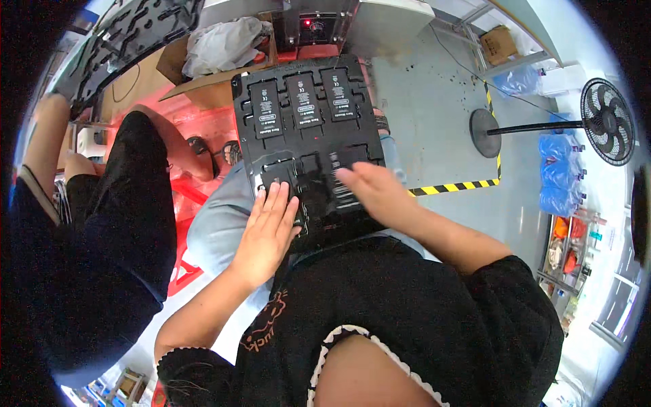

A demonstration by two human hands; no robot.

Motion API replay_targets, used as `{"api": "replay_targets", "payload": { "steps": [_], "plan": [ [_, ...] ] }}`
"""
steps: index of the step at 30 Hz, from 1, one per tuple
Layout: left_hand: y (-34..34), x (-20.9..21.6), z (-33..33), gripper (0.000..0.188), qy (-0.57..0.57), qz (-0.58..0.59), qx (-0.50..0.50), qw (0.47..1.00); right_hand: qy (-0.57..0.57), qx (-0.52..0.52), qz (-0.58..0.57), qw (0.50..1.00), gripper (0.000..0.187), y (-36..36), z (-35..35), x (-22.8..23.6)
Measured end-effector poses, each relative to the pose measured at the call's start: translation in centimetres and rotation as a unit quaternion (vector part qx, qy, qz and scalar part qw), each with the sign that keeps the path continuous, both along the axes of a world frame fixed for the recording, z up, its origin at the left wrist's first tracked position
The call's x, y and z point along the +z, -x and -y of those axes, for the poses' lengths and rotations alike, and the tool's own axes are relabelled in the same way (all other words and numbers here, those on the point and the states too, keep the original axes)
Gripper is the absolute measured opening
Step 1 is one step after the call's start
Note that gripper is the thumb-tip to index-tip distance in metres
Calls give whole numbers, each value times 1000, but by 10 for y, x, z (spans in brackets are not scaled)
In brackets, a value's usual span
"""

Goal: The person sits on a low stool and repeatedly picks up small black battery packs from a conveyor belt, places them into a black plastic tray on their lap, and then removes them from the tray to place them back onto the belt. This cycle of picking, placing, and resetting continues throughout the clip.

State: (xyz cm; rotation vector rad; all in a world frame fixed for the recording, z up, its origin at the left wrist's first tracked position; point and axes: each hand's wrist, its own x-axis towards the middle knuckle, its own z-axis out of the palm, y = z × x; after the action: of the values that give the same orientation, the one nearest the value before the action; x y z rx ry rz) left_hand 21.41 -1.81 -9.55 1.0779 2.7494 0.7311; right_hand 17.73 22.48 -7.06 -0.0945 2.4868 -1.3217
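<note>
A black moulded plastic tray (285, 146) rests on my lap, with shaped pockets in it. In its far row lie three flat black batteries with white print, among them a middle battery (304, 102). My left hand (268, 230) lies flat over the near left pocket, its fingers stretched out. Part of a dark flat piece shows under those fingertips. Above the near right pocket is my right hand (376, 193), slightly blurred, its fingers partly hidden. Beside it a black battery (342, 190) with white print lies in that pocket, partly covered by the hand.
To my left sits another person in dark clothes, a hand at a second black tray (139, 41). Ahead stand a cardboard box (203, 91) with a plastic bag (224, 47) and a machine with a knob (317, 28). A standing fan (607, 122) is at the right.
</note>
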Motion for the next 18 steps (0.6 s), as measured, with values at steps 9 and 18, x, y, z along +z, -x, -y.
{"api": "replay_targets", "payload": {
  "steps": [9, 18],
  "plan": [
    [-17, -12, 3, 40, -42, -41, -8, 998, -170, 46, -206, 963, 59, 55, -14, 25],
    [4, -3, 17, 42, -66, 72, -64, 993, -271, -114, -389, 873, 38, 361, -63, 95]
  ]
}}
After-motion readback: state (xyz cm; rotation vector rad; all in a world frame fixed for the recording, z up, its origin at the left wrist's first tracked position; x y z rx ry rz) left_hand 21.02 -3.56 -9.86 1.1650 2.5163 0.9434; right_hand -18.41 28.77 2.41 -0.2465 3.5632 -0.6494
